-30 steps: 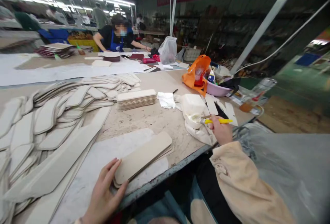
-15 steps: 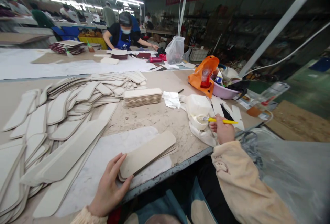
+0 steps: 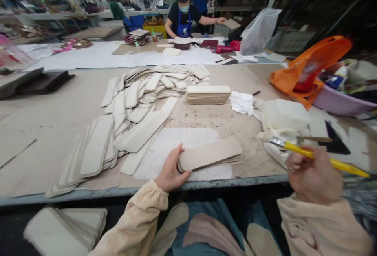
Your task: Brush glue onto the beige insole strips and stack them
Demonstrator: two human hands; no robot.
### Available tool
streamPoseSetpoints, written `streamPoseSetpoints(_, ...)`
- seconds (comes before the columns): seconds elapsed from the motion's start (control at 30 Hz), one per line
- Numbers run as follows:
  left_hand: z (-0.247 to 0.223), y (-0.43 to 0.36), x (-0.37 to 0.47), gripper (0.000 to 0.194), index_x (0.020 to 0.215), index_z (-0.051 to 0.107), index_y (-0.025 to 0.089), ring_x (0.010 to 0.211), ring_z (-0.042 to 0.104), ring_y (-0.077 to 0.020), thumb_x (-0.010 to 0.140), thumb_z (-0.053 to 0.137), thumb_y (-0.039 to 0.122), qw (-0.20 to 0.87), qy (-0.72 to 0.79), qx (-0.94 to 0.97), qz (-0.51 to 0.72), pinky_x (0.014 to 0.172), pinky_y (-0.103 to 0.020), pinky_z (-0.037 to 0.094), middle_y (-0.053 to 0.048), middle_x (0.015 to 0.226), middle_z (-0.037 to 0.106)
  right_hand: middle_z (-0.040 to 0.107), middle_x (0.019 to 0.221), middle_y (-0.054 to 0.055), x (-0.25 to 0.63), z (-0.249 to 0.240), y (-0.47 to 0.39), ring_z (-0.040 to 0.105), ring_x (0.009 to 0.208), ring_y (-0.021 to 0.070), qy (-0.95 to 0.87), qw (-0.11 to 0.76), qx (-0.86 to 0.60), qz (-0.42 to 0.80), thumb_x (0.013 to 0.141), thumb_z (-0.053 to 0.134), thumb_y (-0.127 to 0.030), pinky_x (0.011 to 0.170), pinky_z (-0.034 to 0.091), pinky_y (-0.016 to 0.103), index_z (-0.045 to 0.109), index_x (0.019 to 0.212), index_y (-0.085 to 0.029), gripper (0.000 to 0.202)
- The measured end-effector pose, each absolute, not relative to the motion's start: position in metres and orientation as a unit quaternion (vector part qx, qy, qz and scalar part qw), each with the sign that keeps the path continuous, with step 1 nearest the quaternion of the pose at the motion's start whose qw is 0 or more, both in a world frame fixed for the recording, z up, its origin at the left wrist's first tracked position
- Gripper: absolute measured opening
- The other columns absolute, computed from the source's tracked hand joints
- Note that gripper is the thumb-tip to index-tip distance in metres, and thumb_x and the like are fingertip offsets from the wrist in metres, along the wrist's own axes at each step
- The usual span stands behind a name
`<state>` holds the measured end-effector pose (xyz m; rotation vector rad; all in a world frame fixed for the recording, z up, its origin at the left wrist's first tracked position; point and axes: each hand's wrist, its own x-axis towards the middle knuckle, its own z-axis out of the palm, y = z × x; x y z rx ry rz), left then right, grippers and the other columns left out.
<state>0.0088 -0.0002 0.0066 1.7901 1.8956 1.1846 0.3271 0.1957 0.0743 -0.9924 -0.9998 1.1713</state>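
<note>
In the head view, the left hand [image 3: 172,172] lies near the front edge of the tabletop [image 3: 75,108], half open — thumb on the near side, fingers on the far side — with the left end of a slightly fanned stack of boards [image 3: 210,154] held between them. That stack rests on a white sheet [image 3: 200,133], just back from the front edge. Toward the tabletop's right, the right hand [image 3: 315,177] is closed around a yellow brush [image 3: 297,149], its bristles pointing left by a white container [image 3: 285,114]; whether they touch it, I cannot tell. Farther from the front edge, a neat pile [image 3: 207,96] stands beside some white paper [image 3: 241,103]; a loose heap of pale pieces [image 3: 147,91] spreads leftward, down to the front edge. Toward the far edge on the right sit an orange bag [image 3: 312,67] and a purple basin [image 3: 344,101]. Beyond that edge, a co-worker [image 3: 184,22] stretches out an arm.
</note>
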Motion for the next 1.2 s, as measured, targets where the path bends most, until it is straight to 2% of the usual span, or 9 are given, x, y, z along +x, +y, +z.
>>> streamPoseSetpoints(0.07, 0.006, 0.0, 0.009, 0.098, 0.149, 0.01, 0.022, 0.123, 0.046, -0.0287, 0.07, 0.068, 0.022, 0.148, 0.654, 0.614, 0.417, 0.108, -0.05, 0.037, -0.013, 0.131, 0.046, 0.048, 0.048, -0.004, 0.292, 0.071, 0.165, 0.041, 0.04, 0.0093, -0.447, 0.55, -0.398, 0.583, 0.082, 0.061, -0.045, 0.036, 0.029, 0.021, 0.059, 0.082, -0.022, 0.023)
streamPoseSetpoints(0.13, 0.006, 0.0, 0.009, 0.1, 0.149, 0.009, 0.022, 0.123, 0.047, -0.0288, 0.069, 0.069, 0.021, 0.154, 0.655, 0.61, 0.419, 0.107, -0.051, 0.037, -0.013, 0.131, 0.046, 0.052, 0.05, -0.004, 0.258, 0.068, 0.137, 0.043, 0.041, 0.0085, -0.482, 0.481, -0.382, 0.625, 0.084, 0.059, -0.048, 0.037, 0.029, 0.019, 0.059, 0.087, -0.021, 0.027)
streamPoseSetpoints(0.27, 0.004, 0.0, 0.009, 0.102, 0.15, 0.007, 0.023, 0.122, 0.048, -0.0287, 0.069, 0.07, 0.022, 0.162, 0.655, 0.604, 0.423, 0.106, -0.05, 0.038, -0.013, 0.131, 0.046, 0.052, 0.052, -0.005, 0.207, 0.061, 0.105, 0.041, 0.041, 0.0069, -0.566, 0.354, -0.356, 0.654, 0.088, 0.055, -0.05, 0.039, 0.032, 0.018, 0.056, 0.087, -0.019, 0.031)
streamPoseSetpoints(0.43, 0.003, 0.0, 0.009, 0.102, 0.15, 0.007, 0.022, 0.121, 0.05, -0.0285, 0.069, 0.07, 0.022, 0.169, 0.659, 0.598, 0.424, 0.103, -0.049, 0.04, -0.013, 0.131, 0.047, 0.053, 0.053, -0.005, 0.18, 0.056, 0.098, 0.042, 0.043, 0.0067, -0.628, 0.286, -0.343, 0.637, 0.091, 0.051, -0.049, 0.041, 0.033, 0.018, 0.054, 0.085, -0.019, 0.031)
streamPoseSetpoints(0.73, 0.003, 0.0, 0.009, 0.099, 0.15, 0.008, 0.021, 0.119, 0.05, -0.0279, 0.071, 0.068, 0.022, 0.165, 0.66, 0.602, 0.418, 0.103, -0.049, 0.04, -0.013, 0.129, 0.048, 0.053, 0.051, -0.005, 0.181, 0.051, 0.109, 0.045, 0.043, 0.0091, -0.665, 0.293, -0.385, 0.57, 0.091, 0.05, -0.047, 0.044, 0.035, 0.02, 0.053, 0.081, -0.02, 0.029)
streamPoseSetpoints(1.2, 0.004, 0.001, 0.006, 0.091, 0.149, 0.011, 0.022, 0.12, 0.05, -0.0273, 0.076, 0.065, 0.027, 0.14, 0.67, 0.616, 0.39, 0.104, -0.048, 0.041, -0.011, 0.127, 0.049, 0.056, 0.053, -0.003, 0.266, 0.047, 0.177, 0.05, 0.045, 0.0127, -0.668, 0.375, -0.522, 0.376, 0.089, 0.049, -0.054, 0.048, 0.041, 0.025, 0.055, 0.082, -0.021, 0.035)
